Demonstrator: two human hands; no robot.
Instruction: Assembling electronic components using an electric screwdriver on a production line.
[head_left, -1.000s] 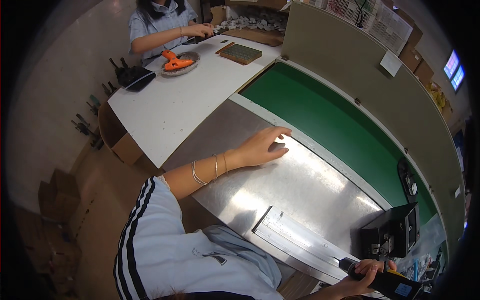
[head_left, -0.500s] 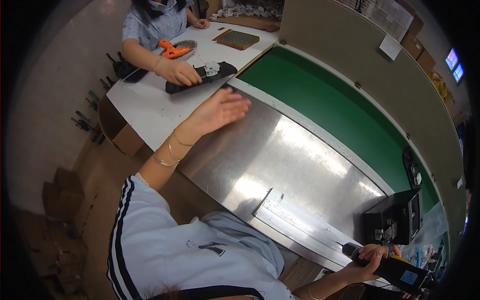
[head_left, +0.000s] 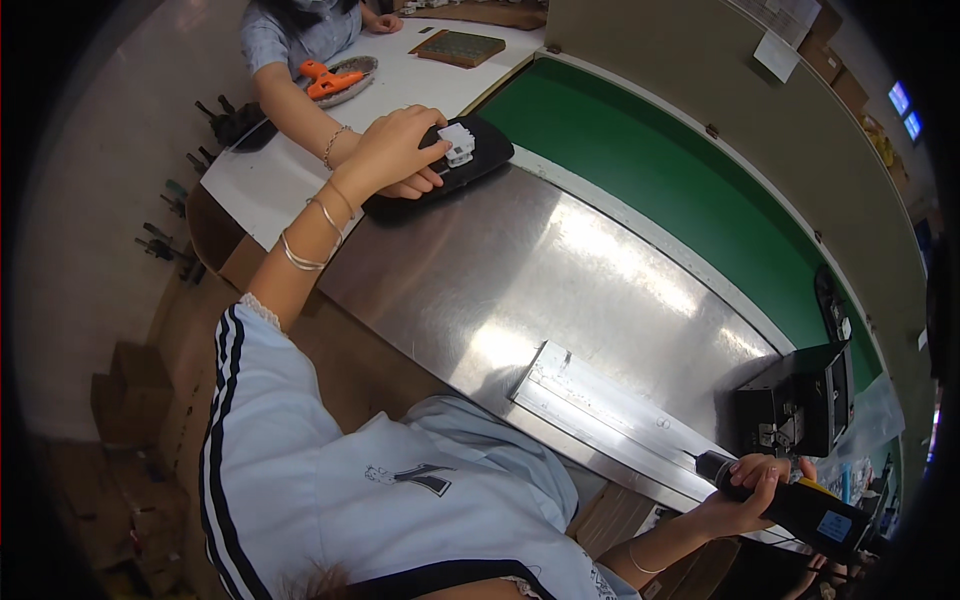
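With my left hand (head_left: 395, 145) I grip a black elongated plastic shell (head_left: 488, 152) at the far left of the steel bench. My fingertips lie beside a white plastic mechanism (head_left: 459, 146) mounted on it; part of my grip is hidden. A co-worker's hand (head_left: 422, 183) is on the same shell, partly beneath mine. Over the near right edge of the bench, my right hand (head_left: 752, 492) is wrapped round a black electric screwdriver (head_left: 820, 522). Its thin bit points left, above a pale metal rail (head_left: 600, 408).
A black box-like fixture (head_left: 790, 405) stands at the bench's right end. Behind the steel bench (head_left: 450, 290) runs a green conveyor belt (head_left: 640, 150), carrying another black part (head_left: 830, 305). An orange glue gun (head_left: 328, 82) and a flat block (head_left: 458, 47) rest on the white table.
My left hand has gone from open in the air to gripping the black shell. The shell has come right, toward the steel bench. My right hand still holds the screwdriver.
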